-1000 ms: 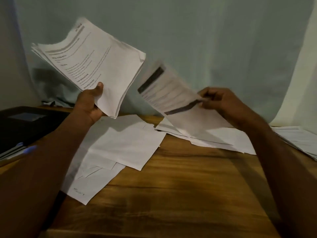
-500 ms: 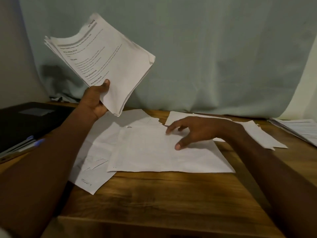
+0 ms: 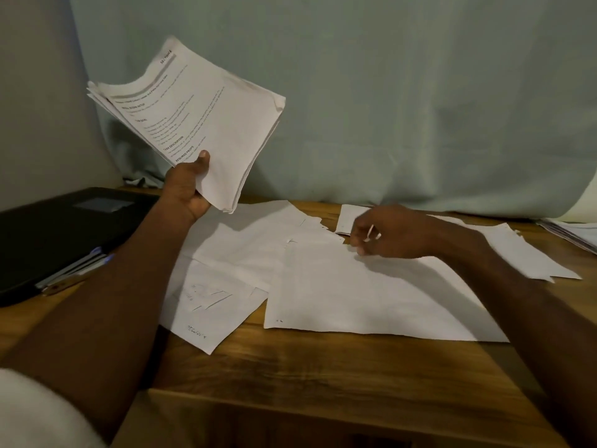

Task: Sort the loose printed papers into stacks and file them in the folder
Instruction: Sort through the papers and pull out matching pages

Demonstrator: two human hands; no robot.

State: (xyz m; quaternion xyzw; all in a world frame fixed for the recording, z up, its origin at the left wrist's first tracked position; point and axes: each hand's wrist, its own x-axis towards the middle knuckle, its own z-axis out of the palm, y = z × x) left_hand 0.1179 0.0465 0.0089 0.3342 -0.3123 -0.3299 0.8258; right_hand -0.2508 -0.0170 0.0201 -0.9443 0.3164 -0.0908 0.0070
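The left hand (image 3: 189, 185) grips a thick stack of white printed sheets (image 3: 197, 121) by its lower corner, thumb on top, holding it tilted above the wooden tabletop's (image 3: 323, 376) far left area. Its top page shows the headings "TASK DESCRIPTION" and "REQUIRED PROPS"; the finer text is too small to read. The right hand (image 3: 384, 232) rests with curled fingers on loose blank-side-up white papers (image 3: 371, 295) spread over the tabletop's middle; whether it pinches a sheet cannot be told. A black closed folder (image 3: 61, 231) lies at the left edge. More printed sheets (image 3: 575, 231) sit at the right edge.
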